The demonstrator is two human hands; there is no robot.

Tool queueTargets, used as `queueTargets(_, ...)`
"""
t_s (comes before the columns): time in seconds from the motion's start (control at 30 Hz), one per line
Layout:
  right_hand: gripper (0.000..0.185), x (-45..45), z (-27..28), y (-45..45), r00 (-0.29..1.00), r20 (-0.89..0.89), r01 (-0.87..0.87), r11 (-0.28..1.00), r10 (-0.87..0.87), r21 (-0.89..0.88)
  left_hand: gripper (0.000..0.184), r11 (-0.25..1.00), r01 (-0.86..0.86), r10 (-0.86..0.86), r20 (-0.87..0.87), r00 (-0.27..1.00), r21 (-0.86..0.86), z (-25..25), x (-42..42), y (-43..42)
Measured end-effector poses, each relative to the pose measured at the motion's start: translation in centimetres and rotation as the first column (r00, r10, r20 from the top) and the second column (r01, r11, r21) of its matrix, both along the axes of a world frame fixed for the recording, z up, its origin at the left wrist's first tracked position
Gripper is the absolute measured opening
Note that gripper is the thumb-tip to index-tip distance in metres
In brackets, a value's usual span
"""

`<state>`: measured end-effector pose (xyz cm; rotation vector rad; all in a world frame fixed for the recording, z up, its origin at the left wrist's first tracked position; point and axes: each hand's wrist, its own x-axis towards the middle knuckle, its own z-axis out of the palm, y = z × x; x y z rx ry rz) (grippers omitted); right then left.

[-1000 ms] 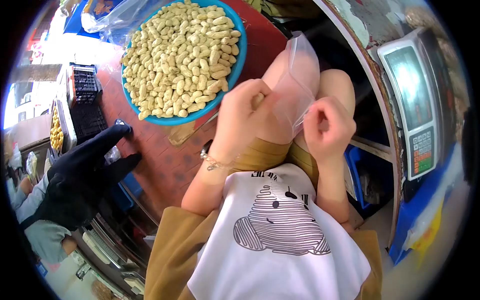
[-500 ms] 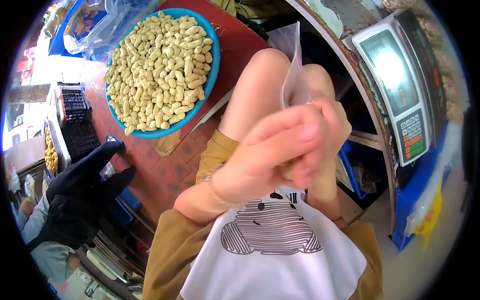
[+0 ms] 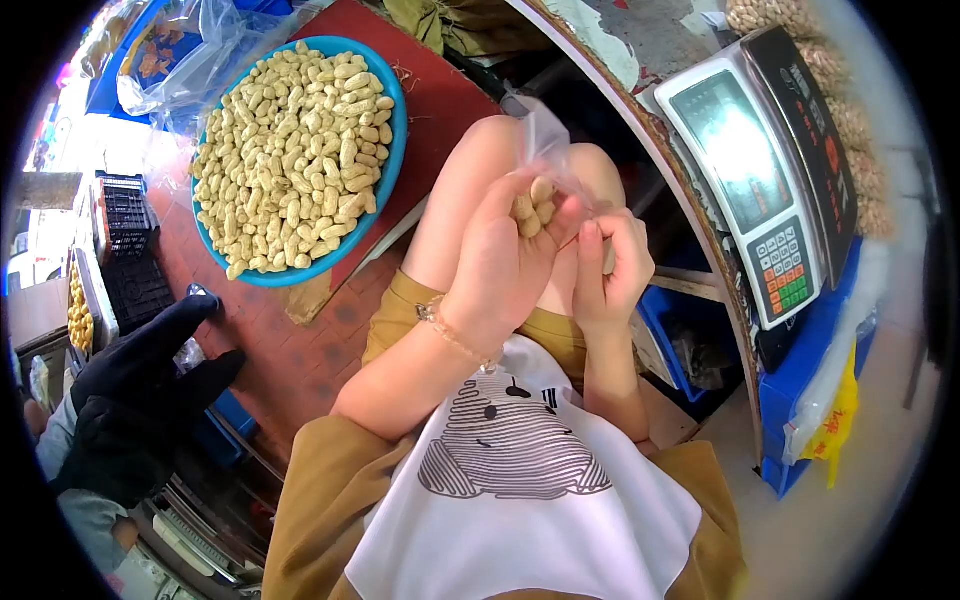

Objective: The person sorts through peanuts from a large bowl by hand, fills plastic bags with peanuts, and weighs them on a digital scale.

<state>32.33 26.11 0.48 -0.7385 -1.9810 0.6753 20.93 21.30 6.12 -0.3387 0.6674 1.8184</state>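
My left hand (image 3: 497,245), with a beaded bracelet at the wrist, is turned palm up and curled around several peanuts in their shells (image 3: 533,208). Just right of it, my right hand (image 3: 612,272) is closed, thumb against fingers, at the edge of a clear plastic bag (image 3: 545,140). The bag stands up behind the peanuts, above my knees. Something pale shows between the right fingers, too small to name. To the left, a blue round basin (image 3: 400,130) heaped with peanuts (image 3: 300,160) rests on a red surface (image 3: 440,100).
At the right, a digital scale (image 3: 735,150) stands on a worn counter with a curved edge (image 3: 690,200). Bagged nuts (image 3: 850,130) lie beyond it. A person in dark trousers (image 3: 140,390) is at the left, near black crates (image 3: 125,215). More plastic bags (image 3: 215,70) lie beside the basin.
My left hand has drawn away from the right and turned, uncovering peanuts in its palm. Both hands have shifted left in the view. The whole scene has moved slightly left.
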Motion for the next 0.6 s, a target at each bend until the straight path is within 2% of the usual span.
queueTargets(0.1,0.015,0.5,0.1,-0.3,0.999,0.014,0.028,0.999,-0.029,0.019,0.007,0.998,-0.048,0.049,-0.043,0.998,0.033,-0.5,0.1,0.7)
queueTargets(0.2,0.017,0.7,0.1,-0.6,0.998,-0.017,0.065,0.997,-0.064,0.035,0.007,0.992,0.004,0.002,-0.045,0.999,0.127,-3.4,-0.2,1.7)
queueTargets(0.23,0.018,0.7,0.1,-0.6,0.996,-0.043,0.079,0.996,-0.077,0.046,0.007,0.995,0.013,-0.005,-0.086,0.996,0.096,-3.8,-0.1,1.8)
queueTargets(0.3,0.019,0.9,0.2,-0.6,0.992,-0.072,0.108,0.993,-0.105,0.043,0.006,0.999,0.028,-0.023,-0.165,0.986,0.028,-1.7,-0.3,2.0)
queueTargets(0.4,0.021,1.6,0.6,-0.4,0.992,-0.042,0.117,0.992,-0.116,0.037,0.013,0.982,0.181,-0.157,-0.288,0.945,0.061,0.0,-0.4,0.9)
queueTargets(0.5,0.022,2.2,0.8,0.0,0.996,0.025,0.084,0.993,-0.086,0.085,0.023,0.951,0.224,-0.174,-0.228,0.958,0.213,-1.2,0.2,1.3)
queueTargets(0.53,0.021,2.2,0.9,-0.1,0.993,0.038,0.108,0.991,-0.111,0.072,0.036,0.971,0.199,-0.166,-0.228,0.959,0.130,-1.9,0.7,1.2)
queueTargets(0.6,0.021,2.2,0.6,0.3,0.994,-0.017,0.108,0.992,-0.107,0.064,0.042,0.943,0.258,-0.229,-0.154,0.961,0.208,-1.3,0.9,0.4)
